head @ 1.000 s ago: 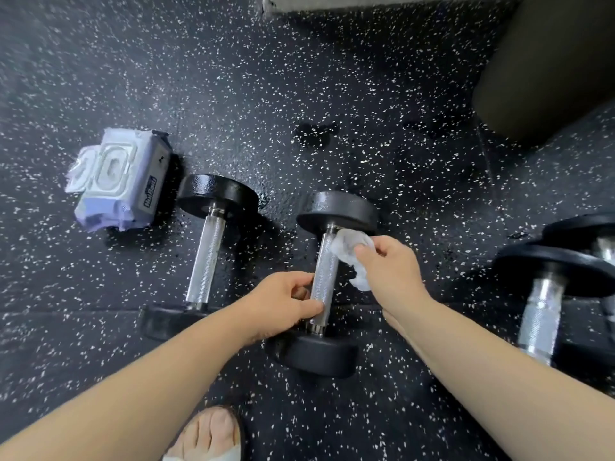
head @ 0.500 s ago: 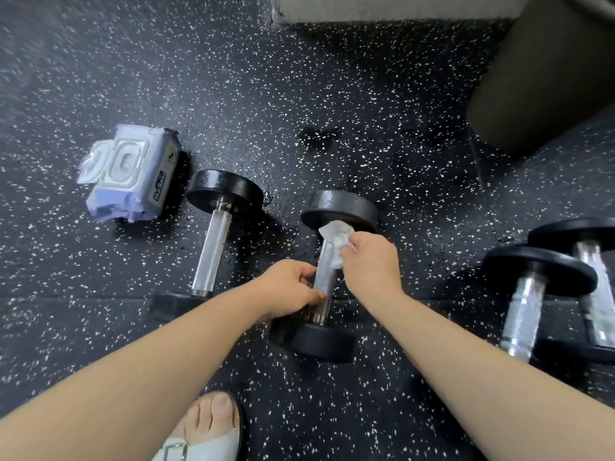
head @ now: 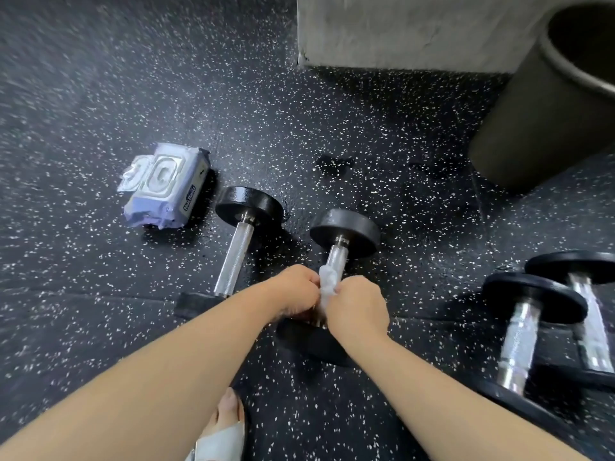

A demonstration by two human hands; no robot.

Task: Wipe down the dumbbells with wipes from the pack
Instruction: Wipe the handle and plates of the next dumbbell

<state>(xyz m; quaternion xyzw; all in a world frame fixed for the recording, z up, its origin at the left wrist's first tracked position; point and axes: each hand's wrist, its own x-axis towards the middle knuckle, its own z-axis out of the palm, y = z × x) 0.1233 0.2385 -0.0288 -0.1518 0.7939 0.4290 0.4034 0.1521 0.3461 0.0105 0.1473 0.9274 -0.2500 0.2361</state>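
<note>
A dumbbell (head: 344, 232) with black ends and a chrome handle lies on the speckled floor in the middle. My left hand (head: 294, 292) grips the lower part of its handle. My right hand (head: 356, 309) is curled round a white wipe (head: 326, 282) that is wrapped on the handle just above my left hand. The near black end is mostly hidden under my hands. A second dumbbell (head: 238, 244) lies to the left. The purple wipe pack (head: 164, 186) sits further left with its flap up.
Two more dumbbells (head: 532, 314) lie side by side at the right. A dark round bin (head: 545, 118) stands at the back right beside a grey concrete block (head: 399, 31). My sandalled foot (head: 221, 434) shows at the bottom.
My right hand has slid the wipe down the handle from near the far end toward my left hand. The view has shifted, showing more of the block and bin.
</note>
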